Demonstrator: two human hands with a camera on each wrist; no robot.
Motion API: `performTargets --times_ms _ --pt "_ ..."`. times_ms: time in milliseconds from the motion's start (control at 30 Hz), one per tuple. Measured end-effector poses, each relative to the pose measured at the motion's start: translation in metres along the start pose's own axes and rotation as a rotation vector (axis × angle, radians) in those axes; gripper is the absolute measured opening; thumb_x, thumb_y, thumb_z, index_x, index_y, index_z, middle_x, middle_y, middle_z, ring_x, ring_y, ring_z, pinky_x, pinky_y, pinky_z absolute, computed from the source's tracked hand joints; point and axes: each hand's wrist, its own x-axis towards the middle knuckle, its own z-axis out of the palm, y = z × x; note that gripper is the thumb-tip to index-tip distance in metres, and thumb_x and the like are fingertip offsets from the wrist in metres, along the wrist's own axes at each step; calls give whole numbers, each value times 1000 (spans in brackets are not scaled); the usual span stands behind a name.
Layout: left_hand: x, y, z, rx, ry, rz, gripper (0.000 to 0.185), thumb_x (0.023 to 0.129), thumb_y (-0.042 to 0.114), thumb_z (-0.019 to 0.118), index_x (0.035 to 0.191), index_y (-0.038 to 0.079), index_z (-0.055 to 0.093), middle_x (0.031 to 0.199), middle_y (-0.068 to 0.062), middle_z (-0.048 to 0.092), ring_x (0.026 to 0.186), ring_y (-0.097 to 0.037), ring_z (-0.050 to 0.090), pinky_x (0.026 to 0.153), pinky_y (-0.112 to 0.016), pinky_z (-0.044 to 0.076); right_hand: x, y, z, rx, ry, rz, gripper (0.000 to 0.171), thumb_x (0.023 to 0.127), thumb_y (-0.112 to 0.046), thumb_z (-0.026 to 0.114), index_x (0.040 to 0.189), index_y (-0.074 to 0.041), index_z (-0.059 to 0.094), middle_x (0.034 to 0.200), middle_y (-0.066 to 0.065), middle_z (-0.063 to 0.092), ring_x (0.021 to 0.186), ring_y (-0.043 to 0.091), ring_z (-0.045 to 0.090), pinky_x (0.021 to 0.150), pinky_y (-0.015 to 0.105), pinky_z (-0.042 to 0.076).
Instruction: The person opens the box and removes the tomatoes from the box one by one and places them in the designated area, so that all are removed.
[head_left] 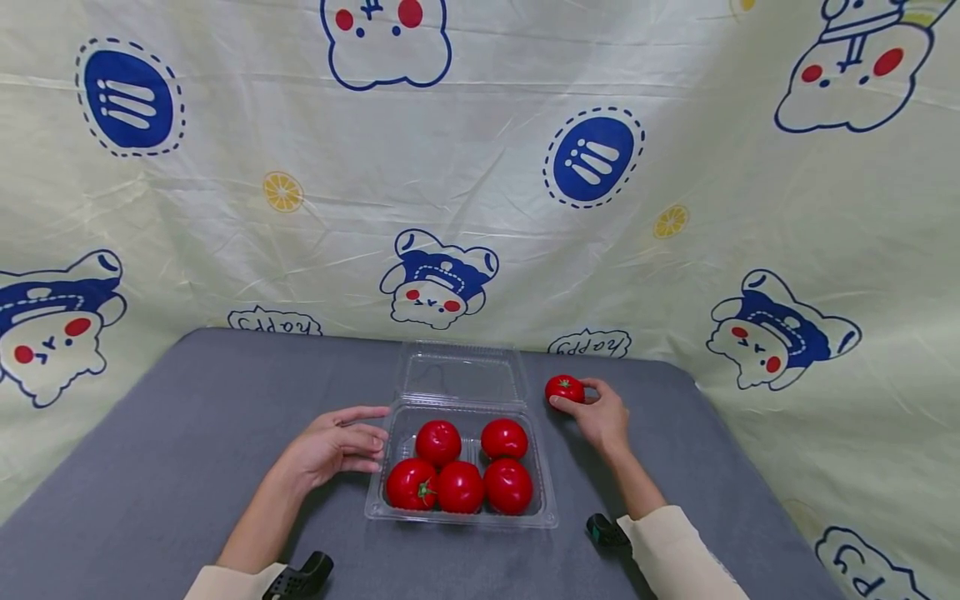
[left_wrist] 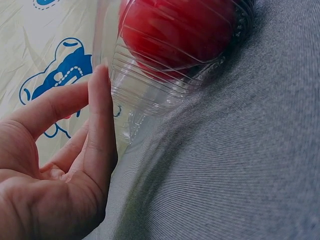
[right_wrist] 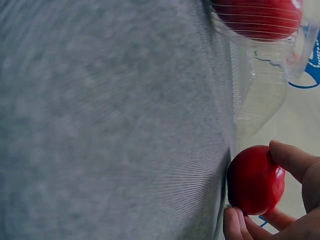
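the right hand [head_left: 604, 417] pinches a tomato [head_left: 562, 387] right of the open clear box [head_left: 480, 520], which holds five tomatoes [head_left: 461, 487]. the left hand [head_left: 333, 446], fingers extended, is at the box's left rim.

Head cam: bright, soft, even light, src out of frame, w/ small white glints on the tomatoes [head_left: 461, 487], faint glare along the clear box [head_left: 552, 518], soft dk shadows on the gray cloth [head_left: 225, 433] by both arms [head_left: 258, 517], & light shading in the backdrop [head_left: 495, 158] creases. L wrist cam: dimmer, palm of the L hand [left_wrist: 60, 200] partly shaded, dk shadow band on the cloth next to it, weave fairly sharp. R wrist cam: also dim, cloth blurry & blotchy toward far L, held tomato [right_wrist: 252, 182] clearer, w/ dk shadow beside it.
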Motion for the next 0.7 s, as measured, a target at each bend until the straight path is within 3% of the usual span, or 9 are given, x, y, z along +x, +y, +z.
performTargets --times_ms 167,467,700 --pt "0 0 0 -6 0 -5 57 93 -1 64 147 -4 46 98 -6 75 76 -16 73 73 -36 64 0 2 2 -11 -12 3 63 87 -37 79 136 -5 56 126 25 64 108 36 59 80 37 51" --pt "0 0 0 -6 0 1 57 92 -1 64 147 -5 46 100 -8 75 76 -16 73 73 -36 64 1 3 0 -16 -45 4 65 88 -37 77 139 -4 53 131 27 61 116 39 54 91 49 51" --pt "0 0 1 -9 -6 2 57 93 -2 63 147 -6 45 99 -7 75 75 -15 73 73 -36 64 1 4 -3 -19 -78 5 66 90 -37 75 141 -3 51 133 28 59 117 39 55 92 49 51"
